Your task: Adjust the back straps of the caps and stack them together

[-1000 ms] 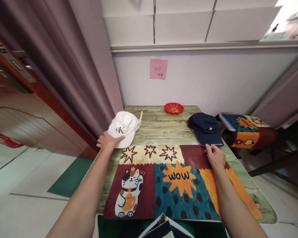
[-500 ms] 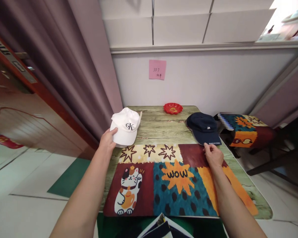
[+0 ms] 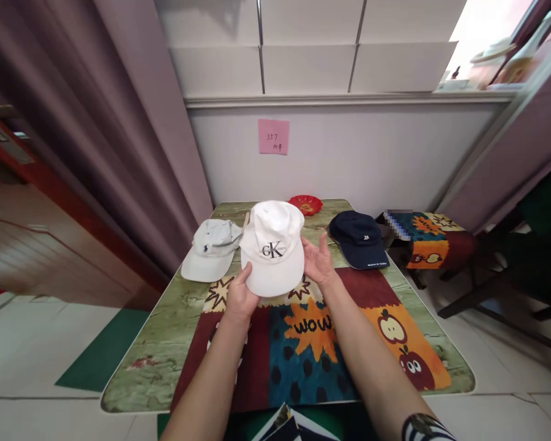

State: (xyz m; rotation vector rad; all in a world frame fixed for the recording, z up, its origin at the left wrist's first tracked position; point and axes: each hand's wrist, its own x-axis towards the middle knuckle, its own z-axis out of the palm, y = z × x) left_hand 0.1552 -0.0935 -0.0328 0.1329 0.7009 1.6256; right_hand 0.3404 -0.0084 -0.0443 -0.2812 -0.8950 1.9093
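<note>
A white baseball cap [image 3: 274, 229] with black letters on its front is held up over the middle of the table, brim towards me. My left hand [image 3: 242, 297] grips the left side of its brim, thumb on top. At the cap's right side, my right hand [image 3: 318, 260] is open, its thumb spread and its fingers partly hidden behind the cap. To the left, a light grey baseball cap [image 3: 215, 245] with a small dark emblem rests on the table. A navy baseball cap [image 3: 360, 239] lies at the right, apart from my right hand.
A patterned mat [image 3: 298, 355] covers the front of the green wood-grain table [image 3: 138, 361]. Behind the white cap sits a red scalloped dish [image 3: 307, 204]. A pink note [image 3: 273, 136] is stuck to the wall. Right of the table stands a stool [image 3: 434, 245] with a patterned cover.
My left hand has brought the white cap from the left to the middle, uncovering the grey cap. My right hand has left the navy cap's brim and moved to the white cap's side.
</note>
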